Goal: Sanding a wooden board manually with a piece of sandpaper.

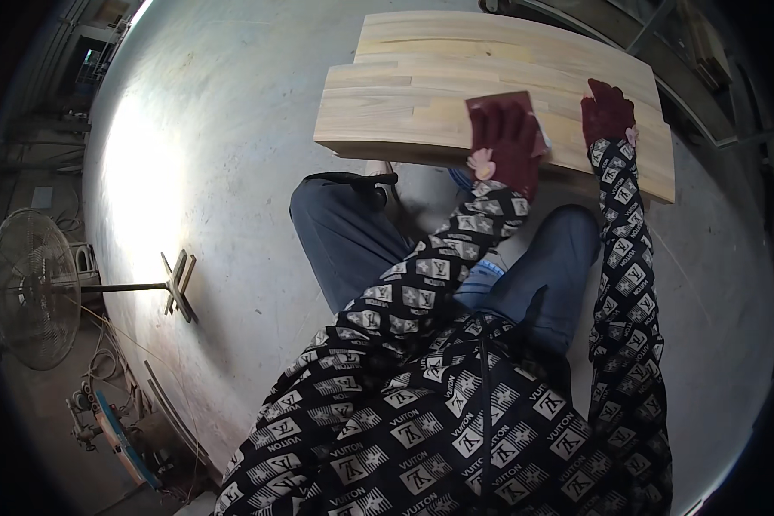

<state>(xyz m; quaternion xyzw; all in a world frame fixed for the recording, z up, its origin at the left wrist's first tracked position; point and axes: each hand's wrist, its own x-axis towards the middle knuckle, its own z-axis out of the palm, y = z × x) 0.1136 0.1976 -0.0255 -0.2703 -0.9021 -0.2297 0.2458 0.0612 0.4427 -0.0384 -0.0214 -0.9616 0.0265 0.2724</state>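
A stack of pale, edge-glued wooden boards (pixel 396 99) lies in front of my bent knees, its near edge toward me. My left hand (pixel 509 142), in a dark red knitted glove, presses a reddish-brown sheet of sandpaper (pixel 523 100) against the top board near the front edge. The fingers lie over the sheet, and its corners show around them. Toward the right end of the top board rests my right hand (pixel 607 113), gloved alike, fingers extended and holding nothing. Both sleeves are black with a pale pattern.
A large standing fan (pixel 34 288) with a cross-shaped foot (pixel 179 286) is at the left. Below it are cables and a machine with a blue-edged part (pixel 127 439). A metal-framed rack (pixel 697 95) stands beyond the boards at the far right.
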